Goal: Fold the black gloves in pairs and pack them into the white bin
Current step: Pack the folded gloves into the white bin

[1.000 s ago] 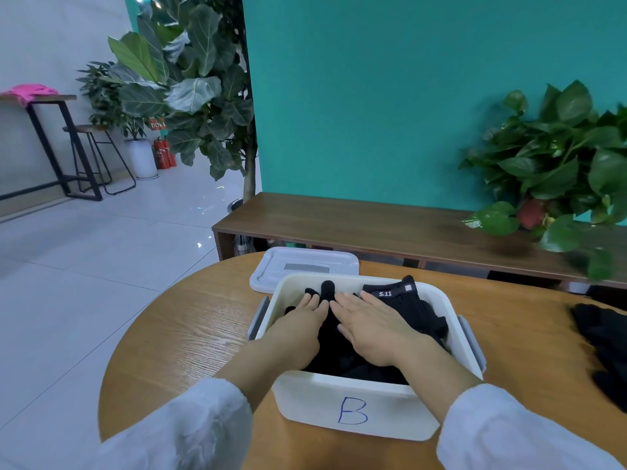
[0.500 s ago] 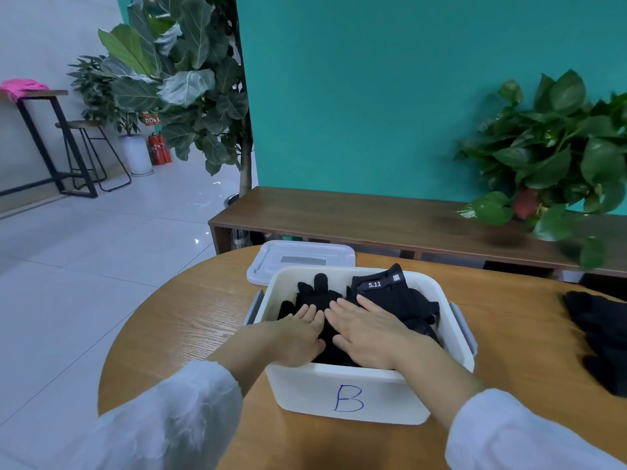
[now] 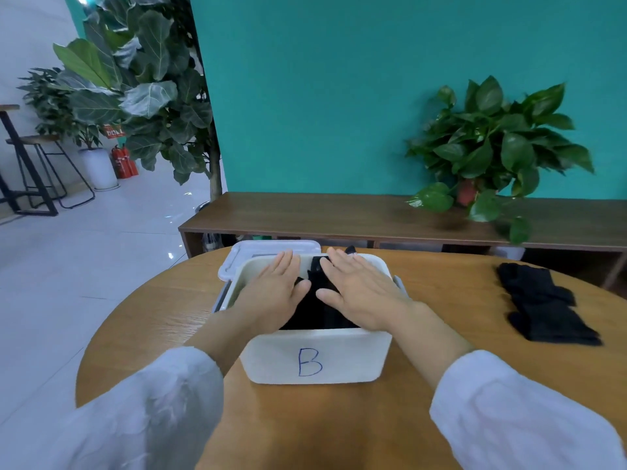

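Observation:
A white bin (image 3: 315, 359) marked with a blue "B" stands on the round wooden table (image 3: 424, 395) in front of me. Black gloves (image 3: 317, 301) fill it; only a dark strip shows between my hands. My left hand (image 3: 276, 290) lies flat, fingers straight, over the bin's left half. My right hand (image 3: 359, 291) lies flat over the right half. Whether the palms touch the gloves I cannot tell. A pile of loose black gloves (image 3: 543, 305) lies on the table at the right.
The bin's white lid (image 3: 258, 251) lies on the table just behind it. Beyond the table runs a dark wooden bench (image 3: 339, 217) with a potted plant (image 3: 492, 154). A tall leafy plant (image 3: 142, 86) stands at the left by the tiled floor.
Both hands have come up out of the bin and spread flat above its opening, further forward than before. The gloves inside now sit lower and mostly covered.

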Available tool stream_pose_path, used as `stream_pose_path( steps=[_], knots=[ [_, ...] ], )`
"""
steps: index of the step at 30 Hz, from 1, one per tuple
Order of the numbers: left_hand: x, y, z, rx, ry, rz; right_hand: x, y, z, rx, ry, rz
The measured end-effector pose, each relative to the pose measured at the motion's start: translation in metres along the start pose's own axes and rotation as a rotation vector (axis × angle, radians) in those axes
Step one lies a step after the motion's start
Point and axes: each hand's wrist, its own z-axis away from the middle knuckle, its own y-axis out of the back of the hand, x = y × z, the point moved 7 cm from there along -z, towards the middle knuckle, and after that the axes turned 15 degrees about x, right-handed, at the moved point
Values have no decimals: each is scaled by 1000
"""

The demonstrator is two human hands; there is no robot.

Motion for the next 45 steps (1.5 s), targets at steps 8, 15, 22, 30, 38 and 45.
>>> stream_pose_path(
  steps=[8, 15, 22, 30, 38, 45],
  knots=[
    [104, -6, -13, 19, -207, -11, 65, 37, 65, 0, -209, 70],
    [206, -47, -21, -52, -342, 55, 148, 51, 140, -36, -410, 144],
    [292, -108, -34, -159, -415, 68, 236, 41, 204, -31, -590, 134],
    [343, -187, -82, -250, -426, 89, 332, 7, 226, -70, -708, 143],
    [379, -256, -142, -264, -457, 131, 416, -33, 199, -74, -758, 191],
    [381, -310, -169, -370, -475, 151, 457, -76, 185, -140, -840, 96]
  ],
)
